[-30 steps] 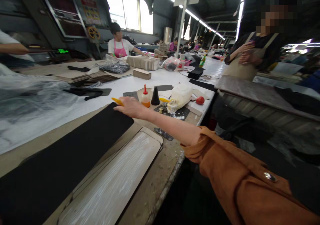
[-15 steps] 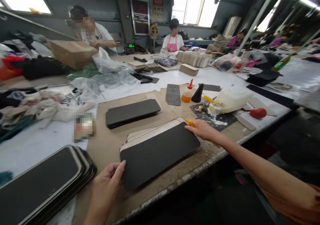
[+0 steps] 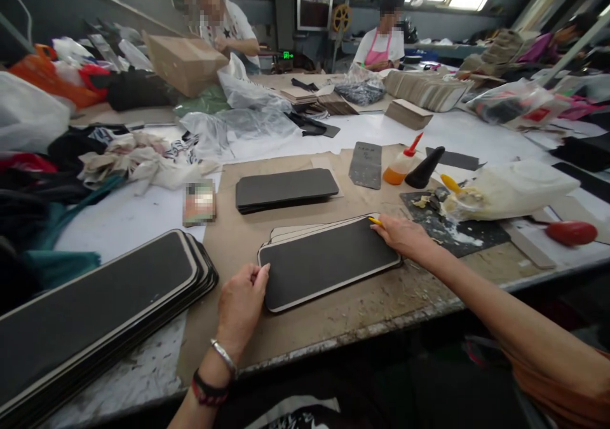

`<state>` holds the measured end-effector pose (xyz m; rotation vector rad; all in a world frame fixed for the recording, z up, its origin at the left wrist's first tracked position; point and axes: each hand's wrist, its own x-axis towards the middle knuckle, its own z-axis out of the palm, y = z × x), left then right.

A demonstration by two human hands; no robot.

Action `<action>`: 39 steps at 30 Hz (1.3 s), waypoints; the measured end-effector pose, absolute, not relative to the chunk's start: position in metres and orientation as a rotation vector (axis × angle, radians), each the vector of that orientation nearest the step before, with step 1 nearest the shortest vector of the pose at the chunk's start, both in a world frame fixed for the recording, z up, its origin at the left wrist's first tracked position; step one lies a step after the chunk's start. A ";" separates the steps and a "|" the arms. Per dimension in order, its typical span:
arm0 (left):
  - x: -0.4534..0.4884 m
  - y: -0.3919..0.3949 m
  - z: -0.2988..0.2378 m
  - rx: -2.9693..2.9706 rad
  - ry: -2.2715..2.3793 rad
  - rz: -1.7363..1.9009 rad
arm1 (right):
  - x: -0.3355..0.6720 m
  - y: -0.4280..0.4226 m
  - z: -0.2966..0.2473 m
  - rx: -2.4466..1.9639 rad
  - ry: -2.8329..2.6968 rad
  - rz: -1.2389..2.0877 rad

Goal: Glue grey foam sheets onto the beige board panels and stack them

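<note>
A black rounded panel [image 3: 328, 260] lies on a slightly larger pale-edged board, over a small stack of similar boards [image 3: 290, 232]. My left hand [image 3: 245, 299] pinches the left edge of the panel, thumb on top. At the far right corner, my right hand [image 3: 403, 235] rests with curled fingers around a small yellow tool [image 3: 375, 222], most of it hidden in the grip. Behind them is a pile of plain black panels [image 3: 286, 186]. Left of my left hand stands a tall stack of pale-bordered black panels [image 3: 100, 314].
Brown paper [image 3: 223, 245] covers this part of the table. To the right are a red-tipped bottle [image 3: 399, 167], a black cone [image 3: 424, 170], a glue-smeared bag [image 3: 519, 189] and a red object [image 3: 570, 232]. Two people work across the table, near a cardboard box [image 3: 185, 63].
The black panel, tilted and overhanging before, now lies flat with a pale border showing along its near edge. Both hands have settled at its ends. The view has shifted left and down.
</note>
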<state>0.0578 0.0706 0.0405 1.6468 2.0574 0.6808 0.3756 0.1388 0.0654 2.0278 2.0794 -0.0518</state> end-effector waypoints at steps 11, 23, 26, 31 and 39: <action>0.059 0.068 0.038 1.532 2.008 0.741 | 0.378 0.142 0.055 1.948 2.100 0.032; 0.052 0.067 0.030 1.287 1.815 0.894 | 0.374 0.142 0.061 1.941 2.073 -0.016; 0.050 0.069 0.026 1.234 1.782 0.918 | 0.375 0.143 0.065 1.968 2.051 -0.076; 0.042 0.066 0.027 1.149 1.713 0.920 | 0.384 0.137 0.073 2.100 2.011 -0.139; 0.036 0.063 0.031 1.114 1.736 0.849 | 0.383 0.130 0.063 2.172 1.952 -0.378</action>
